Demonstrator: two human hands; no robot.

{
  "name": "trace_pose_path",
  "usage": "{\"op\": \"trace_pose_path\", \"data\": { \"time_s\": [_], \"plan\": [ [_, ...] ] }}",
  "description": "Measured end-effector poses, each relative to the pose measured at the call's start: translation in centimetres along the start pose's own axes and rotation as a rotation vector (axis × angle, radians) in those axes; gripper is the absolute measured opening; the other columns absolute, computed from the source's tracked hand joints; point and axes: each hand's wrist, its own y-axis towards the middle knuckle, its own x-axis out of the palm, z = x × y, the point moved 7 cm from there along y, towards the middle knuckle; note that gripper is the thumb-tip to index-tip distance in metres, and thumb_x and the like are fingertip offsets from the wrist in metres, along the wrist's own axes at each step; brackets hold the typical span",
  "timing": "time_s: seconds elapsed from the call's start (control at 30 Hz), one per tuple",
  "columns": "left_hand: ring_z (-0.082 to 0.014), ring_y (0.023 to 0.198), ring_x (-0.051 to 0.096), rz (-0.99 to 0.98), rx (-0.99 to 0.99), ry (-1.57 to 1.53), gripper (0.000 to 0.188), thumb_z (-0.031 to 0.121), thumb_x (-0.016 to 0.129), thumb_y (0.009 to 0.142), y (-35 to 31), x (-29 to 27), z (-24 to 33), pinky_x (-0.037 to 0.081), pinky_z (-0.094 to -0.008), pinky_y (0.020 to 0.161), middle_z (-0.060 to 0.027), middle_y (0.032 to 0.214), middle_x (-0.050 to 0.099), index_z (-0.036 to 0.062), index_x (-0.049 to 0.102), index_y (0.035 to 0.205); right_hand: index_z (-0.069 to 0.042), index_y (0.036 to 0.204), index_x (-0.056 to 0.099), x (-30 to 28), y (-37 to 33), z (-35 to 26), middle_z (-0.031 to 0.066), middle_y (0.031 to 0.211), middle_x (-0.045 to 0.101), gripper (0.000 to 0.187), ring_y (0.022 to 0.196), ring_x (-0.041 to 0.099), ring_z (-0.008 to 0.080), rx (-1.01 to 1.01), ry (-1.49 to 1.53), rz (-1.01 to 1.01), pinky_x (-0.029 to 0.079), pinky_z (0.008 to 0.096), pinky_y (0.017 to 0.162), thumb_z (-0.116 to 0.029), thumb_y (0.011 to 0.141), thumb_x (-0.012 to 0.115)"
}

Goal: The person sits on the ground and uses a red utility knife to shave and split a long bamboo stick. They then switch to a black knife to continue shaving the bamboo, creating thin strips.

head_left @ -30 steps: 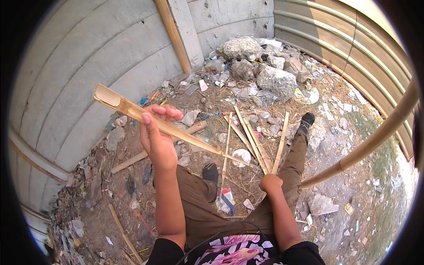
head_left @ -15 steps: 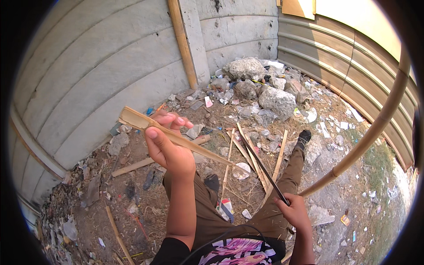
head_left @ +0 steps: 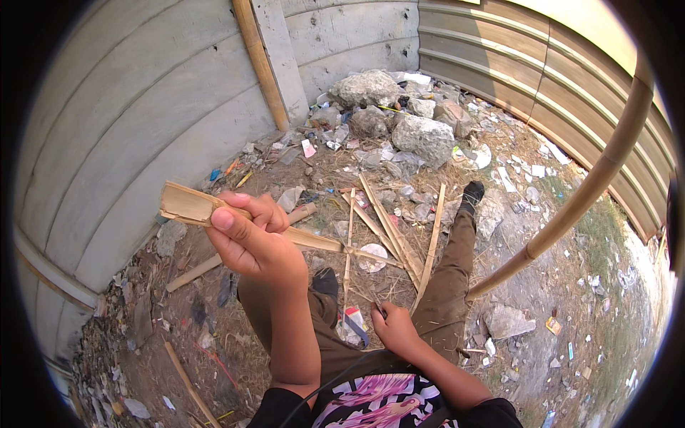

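Observation:
My left hand (head_left: 253, 235) is raised at the left, its fingers closed around a split bamboo strip (head_left: 187, 204). The strip's broad end sticks out past my thumb, and its narrow part slants down to the right beyond my hand. Low in front of my body is my right hand (head_left: 397, 332), closed on a long dark blade-like tool (head_left: 383, 311). Only a short dark bit of that tool shows by the fingers. Several more bamboo strips (head_left: 391, 232) lie on the ground between my legs.
A thick bamboo pole (head_left: 564, 220) rises at the right beside my leg. Rocks (head_left: 422, 139) and litter are heaped in the far corner. A concrete wall (head_left: 143, 107) stands at the left, a ribbed fence (head_left: 492, 68) at the far right. A bamboo piece (head_left: 193, 274) lies left.
My right hand has moved left and inward, and the dark tool no longer shows at full length. My left hand has turned the bamboo strip, with its fingers now curled around it. The view has shifted.

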Motion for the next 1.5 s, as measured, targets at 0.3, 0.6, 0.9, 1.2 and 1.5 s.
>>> {"op": "trace_pose_path", "data": {
  "time_s": [0.3, 0.6, 0.9, 1.2, 1.5],
  "plan": [
    [-0.0038, 0.046, 0.016, -0.008, -0.005, -0.142, 0.037, 0.047, 0.047, 0.107, 0.6, -1.9, 1.4, 0.01, -0.0222, 0.041, 0.0054, 0.061, 0.025, 0.0109, 0.047, 0.099, 0.004, 0.088, 0.062, -0.6, 0.6, 1.3, 0.0293, 0.074, 0.065, 0.034, 0.071, 0.067, 0.0472, -0.014, -0.17, -0.004, 0.052, 0.055, 0.067, -0.03, 0.094, 0.063],
    [-0.0047, 0.048, 0.013, -0.031, -0.023, -0.122, 0.038, 0.047, 0.046, 0.107, -1.3, 0.1, 2.1, 0.01, -0.0228, 0.042, 0.0049, 0.062, 0.023, 0.0102, 0.046, 0.096, 0.005, 0.085, 0.06, -1.4, -1.3, -3.0, 0.0311, 0.071, 0.063, 0.058, 0.071, 0.064, 0.0501, -0.086, 0.117, -0.033, 0.049, 0.0568, 0.065, -0.045, 0.107, 0.04],
    [-0.0052, 0.048, 0.012, 0.028, -0.003, -0.068, 0.041, 0.049, 0.041, 0.107, -2.4, 0.5, 3.0, 0.009, -0.0228, 0.042, 0.0048, 0.061, 0.022, 0.0105, 0.044, 0.096, 0.006, 0.089, 0.059, -0.8, -1.2, -1.9, 0.0308, 0.067, 0.061, 0.052, 0.066, 0.062, 0.0513, -0.114, 0.134, -0.008, 0.049, 0.0569, 0.063, -0.039, 0.108, 0.039],
    [-0.0048, 0.047, 0.011, 0.143, 0.03, 0.078, 0.042, 0.05, 0.034, 0.109, -2.6, 0.1, 3.5, 0.008, -0.0223, 0.041, 0.0053, 0.062, 0.021, 0.0106, 0.041, 0.095, 0.006, 0.083, 0.064, 1.4, 0.8, 2.7, 0.0331, 0.07, 0.063, 0.059, 0.069, 0.064, 0.052, 0.012, 0.12, 0.026, 0.052, 0.0555, 0.066, -0.041, 0.107, 0.039],
    [-0.0071, 0.055, 0.026, 0.156, 0.01, 0.071, 0.045, 0.046, 0.039, 0.109, -1.6, 0.4, 2.9, 0.021, -0.022, 0.049, 0.001, 0.068, 0.032, 0.0032, 0.05, 0.104, 0.007, 0.078, 0.069, 6.6, 3.8, 10.5, 0.0332, 0.075, 0.064, 0.072, 0.08, 0.065, 0.0516, 0.267, 0.132, 0.006, 0.05, 0.0557, 0.08, -0.049, 0.106, 0.033]
  ]
}}
